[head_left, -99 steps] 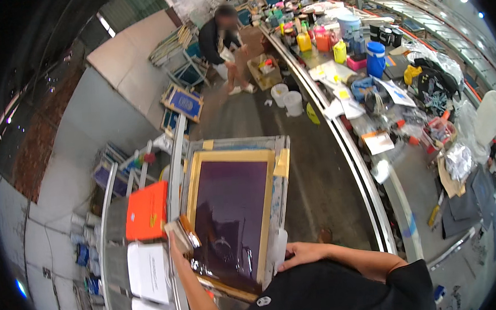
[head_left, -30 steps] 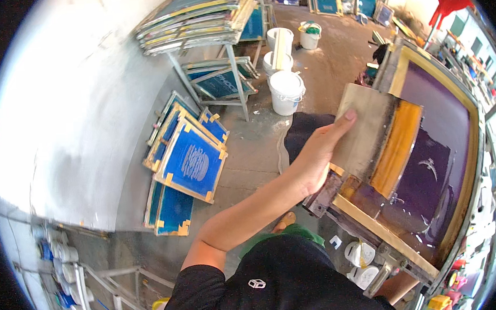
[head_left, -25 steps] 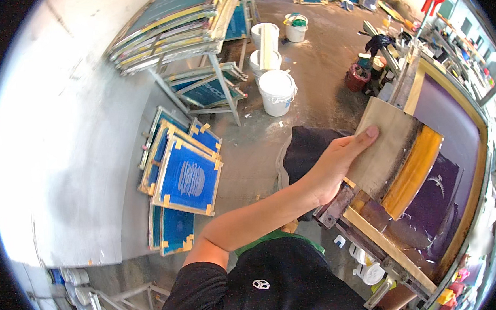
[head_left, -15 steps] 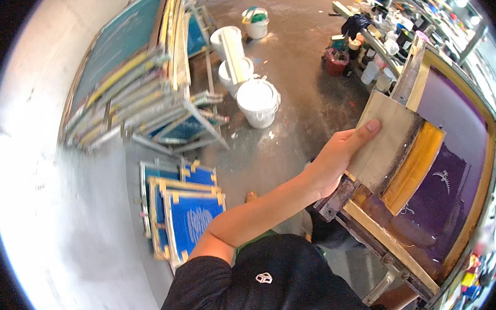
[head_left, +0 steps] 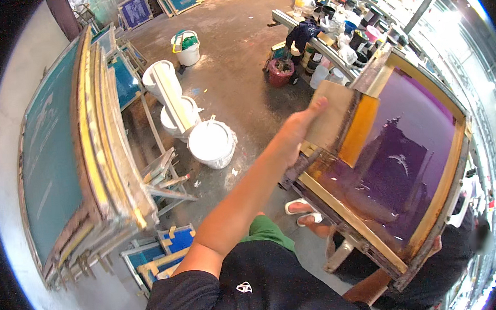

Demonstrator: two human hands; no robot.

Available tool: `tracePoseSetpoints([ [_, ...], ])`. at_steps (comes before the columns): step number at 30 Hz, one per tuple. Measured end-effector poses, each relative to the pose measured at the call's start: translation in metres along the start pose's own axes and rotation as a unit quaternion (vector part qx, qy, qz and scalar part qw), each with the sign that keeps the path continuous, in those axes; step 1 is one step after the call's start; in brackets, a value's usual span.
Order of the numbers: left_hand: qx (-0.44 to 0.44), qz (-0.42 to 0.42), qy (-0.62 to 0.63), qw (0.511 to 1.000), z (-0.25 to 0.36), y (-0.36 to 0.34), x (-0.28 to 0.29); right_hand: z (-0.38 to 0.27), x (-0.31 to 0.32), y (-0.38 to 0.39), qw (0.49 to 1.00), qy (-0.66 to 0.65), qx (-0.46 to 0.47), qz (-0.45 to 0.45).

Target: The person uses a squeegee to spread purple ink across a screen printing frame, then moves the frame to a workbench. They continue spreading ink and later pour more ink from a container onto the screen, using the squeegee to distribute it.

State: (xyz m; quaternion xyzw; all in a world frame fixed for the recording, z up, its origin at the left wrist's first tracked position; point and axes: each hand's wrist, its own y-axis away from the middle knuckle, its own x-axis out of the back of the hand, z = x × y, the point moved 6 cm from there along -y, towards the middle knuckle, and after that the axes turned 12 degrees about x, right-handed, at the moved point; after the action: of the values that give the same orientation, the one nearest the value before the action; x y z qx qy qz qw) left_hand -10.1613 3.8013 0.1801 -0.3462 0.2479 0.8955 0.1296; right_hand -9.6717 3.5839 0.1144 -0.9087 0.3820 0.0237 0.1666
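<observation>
Right of ctr., the person's L hand (head_left: 300, 129) is closed round the wood handle of a scraper (head_left: 336, 118), thumb along the handle's upper face, other fingers mostly hidden. Scraper is tilted, its amber blade (head_left: 363, 130) toward R, over the L side of a large screen frame (head_left: 354, 222); whether blade & frame touch can't be told. Frame is tilted, w/ a yellowish rim round a glossy purple sheet (head_left: 427, 121); sheet shows a darker patch, a small pale curved mark (head_left: 400, 160), & glints nr. its lower edge. R forearm (head_left: 375, 285) runs under the frame's low corner; R hand can't be made out clearly, so its grip can't be told. Lower R, partly behind the frame: a co-worker in black (head_left: 453, 262). White sandals (head_left: 298, 207) show btw. the frame & the person's green shorts (head_left: 271, 230). Far L: thick stack of framed screens (head_left: 54, 150), teal face showing; below it, blue framed screens (head_left: 173, 239). On the brown floor (head_left: 235, 42): white lidded bucket (head_left: 212, 143), nearest; two white buckets (head_left: 155, 75) beyond, pale plank (head_left: 168, 97) across both; farther back, a bucket w/ green contents (head_left: 187, 55). Upper R: dark red bin (head_left: 280, 76), nr. a dark cloth (head_left: 303, 33) at the end of a surface (head_left: 328, 52) crowded w/ pots.
</observation>
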Motion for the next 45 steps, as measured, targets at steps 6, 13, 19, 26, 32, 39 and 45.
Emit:
tracePoseSetpoints([
  [6, -0.16, 0.092, -0.032, 0.982, 0.12, -0.055, 0.102, 0.098, -0.176, -0.02, 0.991, -0.073, -0.047, -0.106],
  [13, -0.238, 0.324, -0.024, 0.915, 0.224, -0.055, 0.304, 0.186, -0.486, -0.037, 0.92, -0.161, -0.113, -0.339],
  [19, -0.249, 0.377, 0.024, 0.892, 0.242, -0.047, 0.412, 0.217, -0.703, -0.022, 0.812, -0.244, -0.196, -0.492],
  [26, -0.282, 0.555, 0.058, 0.781, 0.341, -0.1, 0.519, 0.281, -0.949, -0.021, 0.692, -0.299, -0.304, -0.583],
  [32, -0.278, 0.521, -0.065, 0.804, 0.486, -0.205, 0.603, 0.361, -1.113, -0.066, 0.692, -0.243, -0.332, -0.593],
  [39, -0.214, 0.496, -0.157, 0.827, 0.651, -0.424, 0.663, 0.491, -1.223, -0.14, 0.884, -0.033, -0.286, -0.367],
  [45, -0.186, 0.356, -0.165, 0.901, 0.785, -0.662, 0.717, 0.568, -1.333, -0.244, 0.941, -0.047, -0.212, -0.26],
])
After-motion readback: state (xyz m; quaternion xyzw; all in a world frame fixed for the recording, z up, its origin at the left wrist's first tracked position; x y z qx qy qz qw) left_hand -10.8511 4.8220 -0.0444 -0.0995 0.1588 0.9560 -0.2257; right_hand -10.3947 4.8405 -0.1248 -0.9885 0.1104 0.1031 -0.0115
